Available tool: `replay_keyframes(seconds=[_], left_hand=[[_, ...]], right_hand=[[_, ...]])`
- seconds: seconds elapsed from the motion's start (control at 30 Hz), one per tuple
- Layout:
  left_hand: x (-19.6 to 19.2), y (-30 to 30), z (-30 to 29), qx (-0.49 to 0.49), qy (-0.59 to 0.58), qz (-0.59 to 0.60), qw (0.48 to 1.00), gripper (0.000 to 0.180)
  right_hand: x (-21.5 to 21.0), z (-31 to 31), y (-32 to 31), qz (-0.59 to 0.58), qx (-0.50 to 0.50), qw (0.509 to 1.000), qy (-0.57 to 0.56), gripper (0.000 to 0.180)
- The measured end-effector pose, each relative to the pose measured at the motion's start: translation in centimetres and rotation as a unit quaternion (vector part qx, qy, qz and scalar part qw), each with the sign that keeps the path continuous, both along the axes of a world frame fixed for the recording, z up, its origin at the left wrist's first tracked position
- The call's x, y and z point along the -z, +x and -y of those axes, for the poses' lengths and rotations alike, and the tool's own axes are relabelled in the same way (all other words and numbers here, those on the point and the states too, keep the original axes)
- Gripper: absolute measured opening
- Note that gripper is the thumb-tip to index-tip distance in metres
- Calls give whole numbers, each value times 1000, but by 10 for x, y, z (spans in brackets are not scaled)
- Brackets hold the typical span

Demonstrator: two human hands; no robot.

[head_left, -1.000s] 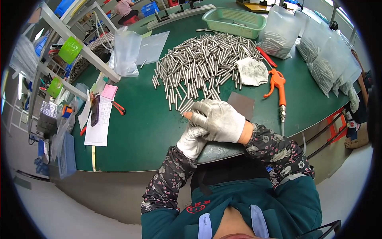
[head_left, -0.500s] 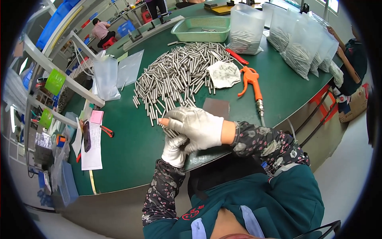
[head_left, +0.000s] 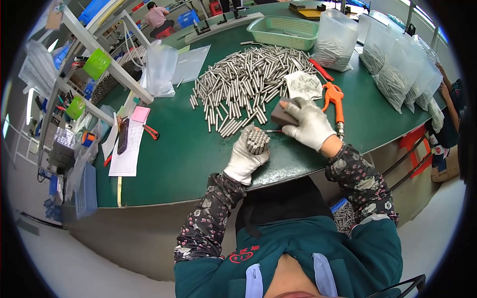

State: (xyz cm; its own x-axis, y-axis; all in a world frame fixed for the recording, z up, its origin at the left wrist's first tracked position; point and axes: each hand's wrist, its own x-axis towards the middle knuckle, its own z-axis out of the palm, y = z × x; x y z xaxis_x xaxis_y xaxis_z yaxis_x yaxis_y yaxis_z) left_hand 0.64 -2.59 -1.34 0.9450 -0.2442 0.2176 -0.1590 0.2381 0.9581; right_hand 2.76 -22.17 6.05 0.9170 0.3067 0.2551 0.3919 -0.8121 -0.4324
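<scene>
the gloved left hand (head_left: 242, 160) is wrapped around a tight bundle of metal pins (head_left: 258, 141), slim silvery cylinders with round, shiny ends facing the wearer, near the front edge of the green table (head_left: 179, 159). the gloved right hand (head_left: 312, 126), to its right, grips a dark block (head_left: 283, 116). beyond both lies a loose heap of similar pins (head_left: 251, 77).

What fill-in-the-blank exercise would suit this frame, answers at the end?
The right hand holds a dark block to the ____ of the bundle of metal pins in the left hand.
The air gun is coloured ____.
The plastic basket beyond the pile of loose pins is coloured ____.
The pink notepad lies to the ____ of that pile.
Missing words: right; orange; green; left
</scene>
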Motion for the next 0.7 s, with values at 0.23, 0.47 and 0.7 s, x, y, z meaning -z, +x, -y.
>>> replay_keyframes(seconds=[0.23, 0.47, 0.7], left_hand=[[-13, -4, 0, 53, -7, -6, 999, 61], [-9, -3, -7, 95, -11, -24, 995, 64], [-16, -4, -3, 53, -99, -191, 975, 63]], right_hand=[[-13, -13, -12, 99, -178, 977, 60, 45], [-10, -25, -17, 154, -268, 949, 58, 45], [-23, -26, -13, 189, -256, 945, 73, 45]])
